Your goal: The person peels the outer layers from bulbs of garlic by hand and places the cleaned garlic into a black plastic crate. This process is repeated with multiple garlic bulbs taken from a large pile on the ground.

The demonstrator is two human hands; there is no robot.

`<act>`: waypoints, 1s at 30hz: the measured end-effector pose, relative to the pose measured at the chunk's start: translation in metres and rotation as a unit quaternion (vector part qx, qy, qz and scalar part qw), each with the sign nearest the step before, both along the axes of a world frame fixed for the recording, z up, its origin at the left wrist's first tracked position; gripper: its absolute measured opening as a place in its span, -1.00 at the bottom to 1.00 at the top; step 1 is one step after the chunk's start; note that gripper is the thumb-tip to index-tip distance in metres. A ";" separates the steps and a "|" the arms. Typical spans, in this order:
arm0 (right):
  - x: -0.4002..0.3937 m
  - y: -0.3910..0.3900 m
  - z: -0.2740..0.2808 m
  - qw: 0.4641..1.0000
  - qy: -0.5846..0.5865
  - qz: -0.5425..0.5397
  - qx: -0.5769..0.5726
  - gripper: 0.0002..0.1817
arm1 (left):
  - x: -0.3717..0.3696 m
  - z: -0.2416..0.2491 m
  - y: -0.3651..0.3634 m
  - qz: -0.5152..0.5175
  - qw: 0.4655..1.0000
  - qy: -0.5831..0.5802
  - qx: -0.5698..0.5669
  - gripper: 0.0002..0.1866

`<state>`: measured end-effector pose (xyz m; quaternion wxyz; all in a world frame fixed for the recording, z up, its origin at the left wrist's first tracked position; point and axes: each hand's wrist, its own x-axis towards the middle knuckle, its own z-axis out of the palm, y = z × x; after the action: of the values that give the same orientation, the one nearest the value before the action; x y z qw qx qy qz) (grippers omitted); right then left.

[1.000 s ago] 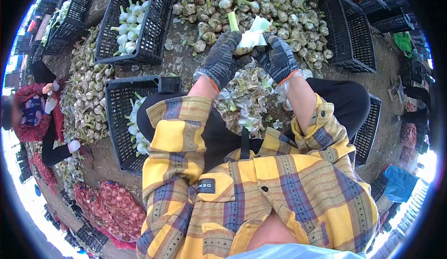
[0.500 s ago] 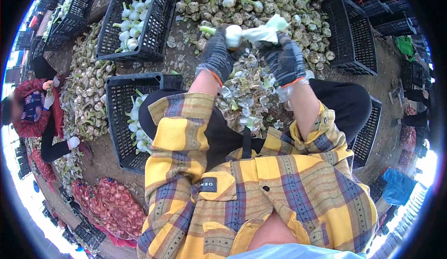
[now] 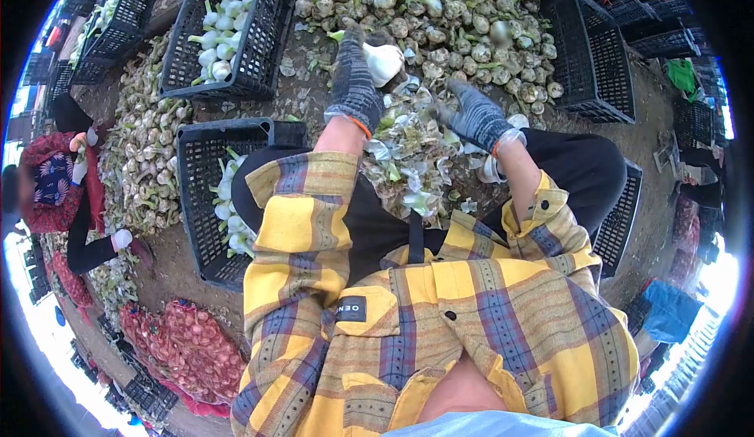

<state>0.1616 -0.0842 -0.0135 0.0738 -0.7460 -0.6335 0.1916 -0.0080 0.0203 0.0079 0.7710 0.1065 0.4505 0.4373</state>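
Note:
My left hand (image 3: 357, 84), in a grey knitted glove, holds a white peeled garlic bulb (image 3: 384, 63) whose green stem points to the left. To the right, my right hand (image 3: 473, 115) is over the loose peelings (image 3: 412, 150) with its fingers apart and nothing in them. Beyond both hands lies a heap of unpeeled garlic (image 3: 479, 21). Clean white bulbs with green stems (image 3: 222, 40) lie in a black crate (image 3: 263, 52) at the upper left, and more are in a second crate (image 3: 206, 225) beside my left knee.
At the far left another person (image 3: 59, 178) sits beside a long garlic pile (image 3: 149, 154). A red net sack (image 3: 188, 351) lies at the lower left. Black crates stand at the upper right (image 3: 593, 60) and by my right knee (image 3: 619, 217).
My right hand has come off the garlic and moved down, and its fingers have opened. The pale skin that stretched between the hands is gone from them. The bulb stays in my left hand.

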 end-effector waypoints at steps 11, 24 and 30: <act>-0.024 0.045 0.064 0.816 0.536 -0.124 -0.175 -0.63 | -0.004 -0.002 -0.013 -0.141 0.566 0.504 0.637 -0.65; -0.018 0.036 0.064 0.898 0.426 -0.074 -0.077 -0.76 | -0.003 -0.007 -0.017 -0.169 0.717 0.390 0.552 -0.53; -0.023 0.030 0.049 0.930 0.351 -0.071 0.087 -0.75 | 0.000 -0.009 -0.018 -0.248 0.807 0.447 0.296 -0.45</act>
<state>0.1388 -0.0545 0.0352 0.3693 -0.6648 -0.5270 0.3793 -0.0079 0.0022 -0.0008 0.4977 0.6214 0.5522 0.2474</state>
